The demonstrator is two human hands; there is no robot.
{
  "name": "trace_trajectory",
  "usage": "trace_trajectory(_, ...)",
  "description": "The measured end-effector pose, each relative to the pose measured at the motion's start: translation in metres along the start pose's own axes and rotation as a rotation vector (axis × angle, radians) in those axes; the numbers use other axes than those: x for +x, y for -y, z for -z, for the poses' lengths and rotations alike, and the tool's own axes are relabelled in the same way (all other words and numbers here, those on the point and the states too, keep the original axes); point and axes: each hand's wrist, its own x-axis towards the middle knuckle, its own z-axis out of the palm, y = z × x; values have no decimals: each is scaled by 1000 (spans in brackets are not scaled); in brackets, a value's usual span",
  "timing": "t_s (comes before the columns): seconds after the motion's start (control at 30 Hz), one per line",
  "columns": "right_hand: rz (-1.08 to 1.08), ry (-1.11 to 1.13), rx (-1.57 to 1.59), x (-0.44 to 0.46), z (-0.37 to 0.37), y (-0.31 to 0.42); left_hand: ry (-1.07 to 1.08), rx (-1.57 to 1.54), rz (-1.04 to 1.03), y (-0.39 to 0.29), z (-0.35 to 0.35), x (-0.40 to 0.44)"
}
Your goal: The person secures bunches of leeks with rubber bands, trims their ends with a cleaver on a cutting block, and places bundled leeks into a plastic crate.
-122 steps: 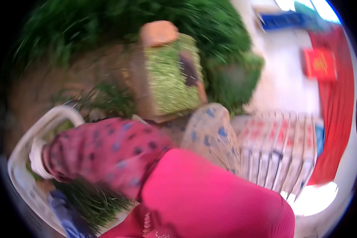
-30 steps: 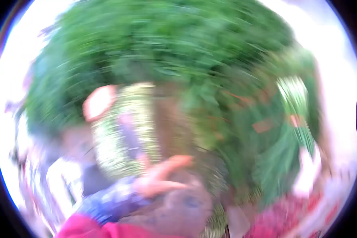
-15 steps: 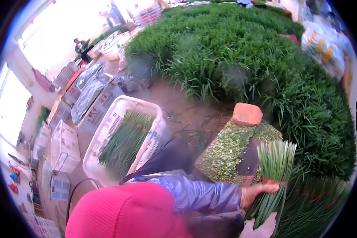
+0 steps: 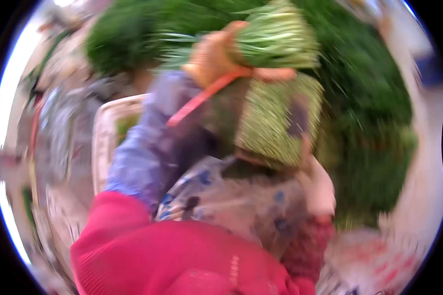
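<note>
My left hand (image 4: pixel 212 56), raised at the top, is closed around a bundle of green stalks (image 4: pixel 280 37), whose pale cut ends point right. A red strip (image 4: pixel 197 101) hangs slantwise beside this hand. Below the bundle, an orange block (image 4: pixel 275 74) sits at the far edge of a board covered with chopped green bits (image 4: pixel 266 120). On the board lies a dark blade (image 4: pixel 298 115), its handle toward me. My right hand (image 4: pixel 317 187), pale and blurred, is closed at the handle by the near right corner of the board.
Piled greens (image 4: pixel 369 123) surround the board's far and right sides. A white basket (image 4: pixel 99 142) stands to the left, partly behind my sleeve. A patterned cloth (image 4: pixel 251 196) covers my lap. Red-marked crates (image 4: pixel 379 260) are at the lower right.
My left hand and the bundle have moved from the board's near right side to above its far edge. My right hand has left the bundle for the knife handle. The view has turned.
</note>
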Motion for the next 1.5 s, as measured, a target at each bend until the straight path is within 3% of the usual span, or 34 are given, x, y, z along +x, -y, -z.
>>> trace_trajectory(0.03, 16, -34, -78, 9, -14, -33, 68, 396, 32, 39, -1, -11)
trace_trajectory(0.07, -165, 67, -289, 22, -14, -18, 149, 791, 38, 76, -3, -22)
trace_trajectory(0.27, -236, -110, -355, 59, -42, -74, 756, 1080, 447, 147, -109, -66)
trace_trajectory(0.33, -251, -149, -429, 71, -45, -78, 769, 1111, 457, 162, -136, -83)
trace_trajectory(0.37, -264, -150, -455, 81, -45, -82, 874, 1111, 531, 165, -150, -86)
trace_trajectory(0.47, -278, -149, -455, 109, -52, -94, 818, 1165, 598, 162, -161, -90)
trace_trajectory(0.5, -256, -136, -443, 118, -54, -97, 946, 1193, 621, 147, -160, -79)
trace_trajectory(0.53, -224, -135, -434, 127, -58, -101, 944, 1206, 619, 139, -155, -73)
trace_trajectory(0.6, -174, -154, -419, 144, -65, -108, 1171, 1288, 468, 126, -140, -60)
trace_trajectory(0.63, -173, -181, -409, 155, -70, -116, 1199, 1099, 534, 121, -125, -44)
trace_trajectory(0.67, -176, -211, -401, 162, -73, -123, 1208, 1106, 530, 116, -116, -37)
trace_trajectory(0.73, -161, -249, -326, 163, -65, -123, 739, 637, 316, 108, -105, -36)
trace_trajectory(0.83, -218, -161, -199, 169, -49, -108, 763, 755, 237, 110, -162, -58)
trace_trajectory(0.9, -196, -52, 147, 169, -46, -101, 735, 846, 287, 131, -192, -66)
trace_trajectory(0.97, -253, -74, 137, 168, -59, -94, 695, 867, 288, 150, -206, -62)
trace_trajectory(1.03, -264, -42, 72, 171, -69, -105, 911, 858, 487, 147, -212, -46)
trace_trajectory(1.13, -211, -86, -15, 163, -58, -100, 1078, 1047, 530, 133, -224, -23)
trace_trajectory(1.27, -213, -152, -109, 126, -24, -60, 1034, 1161, 514, 151, -238, -41)
trace_trajectory(1.33, -190, -195, -95, 103, -20, -54, 847, 1044, 366, 159, -236, -58)
trace_trajectory(1.5, -226, -242, -140, 55, -33, -50, 947, 1009, 498, 150, -236, -48)
